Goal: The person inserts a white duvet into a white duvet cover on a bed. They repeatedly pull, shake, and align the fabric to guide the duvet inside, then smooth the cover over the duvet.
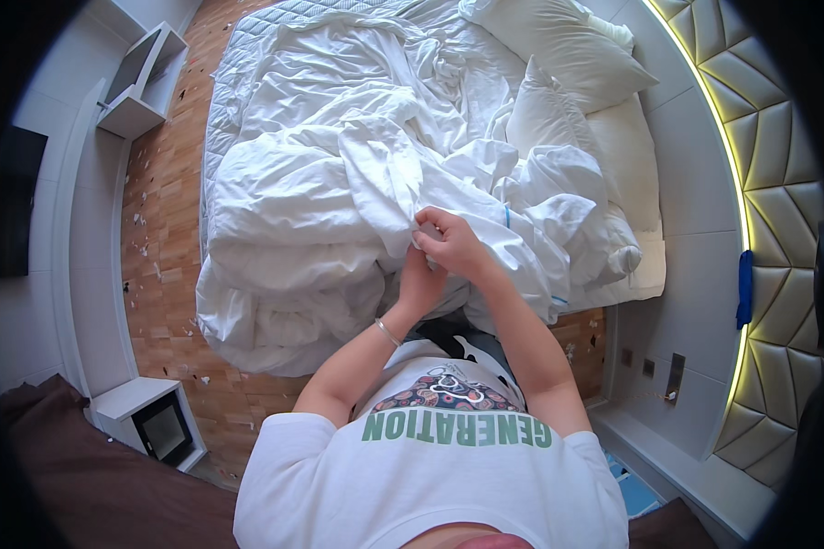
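On the bed, a rumpled white duvet (281,185) lies in thick folds, bunched towards my side. My right hand (456,243) pinches a gathered bit of its white cloth between thumb and fingers. Just below and touching it, my left hand (422,280) also grips the cloth, its fingertips partly hidden by the right hand. A bracelet (388,332) circles my left wrist. From the hands, a loose flap of the cloth (381,168) runs up over the pile. Short blue marks (507,216) show on the fabric to the right.
White pillows (563,55) lie at the bed's right, by a padded wall panel (762,171) edged with a lit strip. The quilted mattress (261,31) shows at top left. White scraps litter the wooden floor (154,226). A low cabinet (137,398) and brown curtain (75,466) stand lower left.
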Available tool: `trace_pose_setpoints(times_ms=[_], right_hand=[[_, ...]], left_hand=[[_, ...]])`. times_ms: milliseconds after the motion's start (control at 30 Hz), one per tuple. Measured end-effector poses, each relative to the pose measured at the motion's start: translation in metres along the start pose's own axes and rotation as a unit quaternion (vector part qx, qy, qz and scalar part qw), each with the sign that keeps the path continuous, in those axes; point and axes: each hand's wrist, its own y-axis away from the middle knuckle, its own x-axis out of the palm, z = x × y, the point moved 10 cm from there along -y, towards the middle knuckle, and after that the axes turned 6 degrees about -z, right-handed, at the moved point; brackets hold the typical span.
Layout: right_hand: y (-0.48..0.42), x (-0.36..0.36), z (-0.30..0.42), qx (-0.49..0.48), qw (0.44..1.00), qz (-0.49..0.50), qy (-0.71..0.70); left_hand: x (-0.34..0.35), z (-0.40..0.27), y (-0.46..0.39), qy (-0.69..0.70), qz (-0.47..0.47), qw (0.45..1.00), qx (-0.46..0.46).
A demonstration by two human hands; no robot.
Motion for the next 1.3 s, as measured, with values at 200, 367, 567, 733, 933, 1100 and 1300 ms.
trace_pose_setpoints(times_ms=[200,367,567,733,933,1100,1300], right_hand=[[0.003,-0.009,0.004,0.023,1.000,0.006,0.021],[0.016,-0.020,-0.002,0.026,0.999,-0.006,-0.021],[0.055,-0.047,-0.023,-0.043,0.988,-0.143,0.032],[0.073,-0.049,-0.036,-0.040,0.972,-0.194,0.129],[0.084,-0.072,0.002,-0.159,0.903,-0.319,0.240],[0.081,-0.077,0.015,-0.188,0.888,-0.304,0.290],[0.088,-0.064,0.056,-0.288,0.840,-0.292,0.355]], left_hand=[[-0.013,-0.050,-0.010,0.066,-0.049,0.996,0.045],[0.019,-0.013,0.003,0.271,0.048,0.955,-0.112],[0.017,-0.004,0.000,0.395,0.009,0.885,-0.247],[0.021,-0.016,-0.015,0.462,0.024,0.856,-0.233],[0.034,-0.014,-0.006,0.470,0.032,0.805,-0.360],[0.035,0.001,0.020,0.379,0.060,0.837,-0.390],[0.037,-0.017,0.038,0.439,0.095,0.810,-0.377]])
